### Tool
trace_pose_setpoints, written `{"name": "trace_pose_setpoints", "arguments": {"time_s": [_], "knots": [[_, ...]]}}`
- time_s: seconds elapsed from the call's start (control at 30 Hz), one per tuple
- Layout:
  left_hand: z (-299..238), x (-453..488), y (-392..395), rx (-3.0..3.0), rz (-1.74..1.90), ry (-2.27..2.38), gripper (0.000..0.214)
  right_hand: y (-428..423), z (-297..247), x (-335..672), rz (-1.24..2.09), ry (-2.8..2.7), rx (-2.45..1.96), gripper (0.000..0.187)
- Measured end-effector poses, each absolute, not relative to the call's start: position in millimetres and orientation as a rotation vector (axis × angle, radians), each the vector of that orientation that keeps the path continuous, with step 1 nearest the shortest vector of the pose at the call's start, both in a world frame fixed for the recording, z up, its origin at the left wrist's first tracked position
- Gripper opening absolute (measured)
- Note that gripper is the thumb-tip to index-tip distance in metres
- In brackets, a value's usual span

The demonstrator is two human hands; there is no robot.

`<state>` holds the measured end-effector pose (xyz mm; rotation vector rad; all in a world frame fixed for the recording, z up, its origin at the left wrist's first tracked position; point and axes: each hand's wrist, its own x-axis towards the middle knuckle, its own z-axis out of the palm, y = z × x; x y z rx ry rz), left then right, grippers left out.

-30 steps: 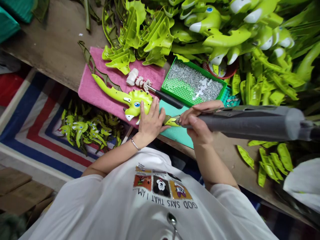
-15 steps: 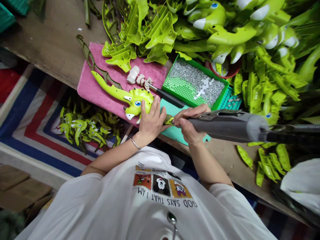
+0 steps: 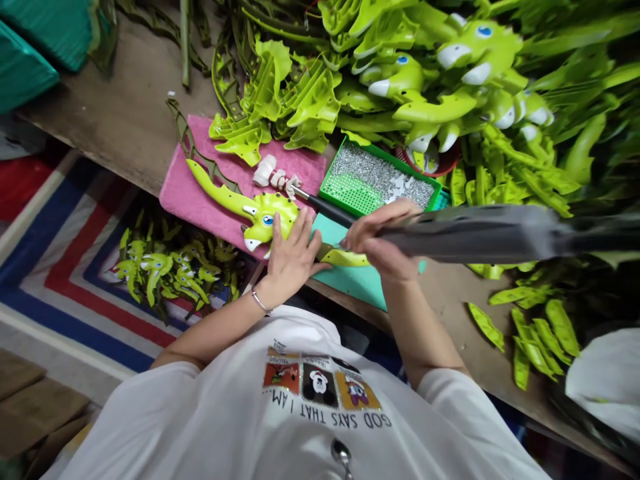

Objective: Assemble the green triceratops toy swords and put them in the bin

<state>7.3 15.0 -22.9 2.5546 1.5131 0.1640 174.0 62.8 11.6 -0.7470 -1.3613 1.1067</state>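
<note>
My left hand point(image 3: 293, 250) lies over a lime green toy dinosaur point(image 3: 267, 217), its fingers on the head and the long tail reaching up-left across a pink towel point(image 3: 200, 190). A lime green plastic piece point(image 3: 344, 257) juts out beyond my left palm. My right hand point(image 3: 377, 240) grips a long grey electric screwdriver point(image 3: 465, 237), blurred by motion, whose tip sits at that piece. Whether the tip touches it, I cannot tell. A black-handled tool point(image 3: 325, 210) lies beside my left fingers.
A green tray of small screws point(image 3: 375, 183) stands past a teal mat point(image 3: 350, 283). Heaped lime toy parts point(image 3: 450, 113) cover the wooden bench point(image 3: 100, 113). Below its edge, more parts lie on a striped rug point(image 3: 100, 287).
The screwdriver has swung and blurred, and my right hand has shifted slightly left. More of the lime piece shows. The whole view has tilted a little.
</note>
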Motion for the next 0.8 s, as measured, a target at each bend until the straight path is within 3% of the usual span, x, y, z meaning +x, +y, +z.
{"name": "trace_pose_setpoints", "arguments": {"time_s": [0.17,0.4,0.8], "knots": [[-19.4,6.7,14.2,2.555,0.174,1.575,0.062,116.2,8.1,162.1,0.734,-1.109,-0.726,0.028],[-19.7,8.9,13.6,2.558,0.15,1.577,0.066,145.4,-31.9,157.7,0.765,-1.115,-0.84,0.036],[-15.5,9.5,13.3,2.527,0.119,1.568,0.073,152.7,-38.2,159.0,0.775,-1.27,-1.117,0.048]]}}
